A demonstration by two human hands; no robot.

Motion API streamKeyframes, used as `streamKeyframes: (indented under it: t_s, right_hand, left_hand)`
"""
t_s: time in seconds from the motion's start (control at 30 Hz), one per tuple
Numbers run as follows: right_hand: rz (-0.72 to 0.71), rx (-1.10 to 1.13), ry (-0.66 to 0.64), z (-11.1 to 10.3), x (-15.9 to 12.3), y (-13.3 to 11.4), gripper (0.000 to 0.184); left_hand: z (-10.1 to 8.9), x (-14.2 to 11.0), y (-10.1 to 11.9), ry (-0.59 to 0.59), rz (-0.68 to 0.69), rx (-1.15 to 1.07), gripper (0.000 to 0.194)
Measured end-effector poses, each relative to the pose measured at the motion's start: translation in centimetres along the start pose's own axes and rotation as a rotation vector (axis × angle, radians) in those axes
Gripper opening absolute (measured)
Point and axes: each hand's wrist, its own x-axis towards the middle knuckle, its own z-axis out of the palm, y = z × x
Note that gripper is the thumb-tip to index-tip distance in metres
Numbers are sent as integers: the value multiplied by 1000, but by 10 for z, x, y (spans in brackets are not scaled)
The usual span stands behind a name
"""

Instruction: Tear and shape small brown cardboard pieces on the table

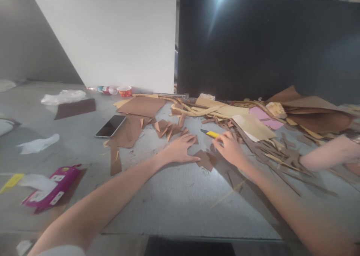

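My left hand (180, 149) lies low over the table, thumb and fingers apart, its fingertips at the edge of a heap of small brown cut pieces (165, 129). A yellow utility knife (213, 134) is in my right hand (231, 148), its dark blade end pointing left. Between my hands, close to my left thumb, some flat brown pieces (206, 161) rest on the table. A larger brown sheet (128, 133) lies left of the heap.
A phone (110, 126) and a magenta tissue pack (54, 188) lie on the left. Tan and brown sheets (250, 126) and loose strips (281, 156) cover the right. Another person's forearm (329, 152) reaches in there. Upright white and black panels stand behind.
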Motion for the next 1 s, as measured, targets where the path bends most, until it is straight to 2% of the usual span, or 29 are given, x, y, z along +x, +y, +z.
streamKeyframes:
  t_s: [0.1,0.2,0.27,0.33,0.43,0.53,0.63,0.77,1.0]
  right_hand:
    - [-6,82,-152,-7,-15,-22,47]
    - [16,127,-267,-11,-23,-36,44]
    - [44,165,-322,-13,-23,-40,40]
    - [59,225,-371,-16,-20,-41,34]
    - [61,431,-432,-18,-16,-38,23]
    - [47,709,-420,-14,-13,-32,15]
    - [58,876,-339,-6,-10,-25,16]
    - [77,873,-221,2,-7,-16,18]
    - [82,859,-198,4,-4,-10,22]
  left_hand:
    - [3,0,0,41,-22,24,104]
    - [4,-1,1,65,-20,16,101]
    - [4,-1,0,105,-12,-8,86]
    - [5,0,-2,153,-5,-35,62]
    - [8,4,-7,218,-3,-71,38]
    - [10,6,-13,277,39,-118,30]
    - [9,6,-14,306,66,-141,32]
    - [6,4,-13,309,-34,-120,35]
    - [6,4,-14,319,-60,-133,22]
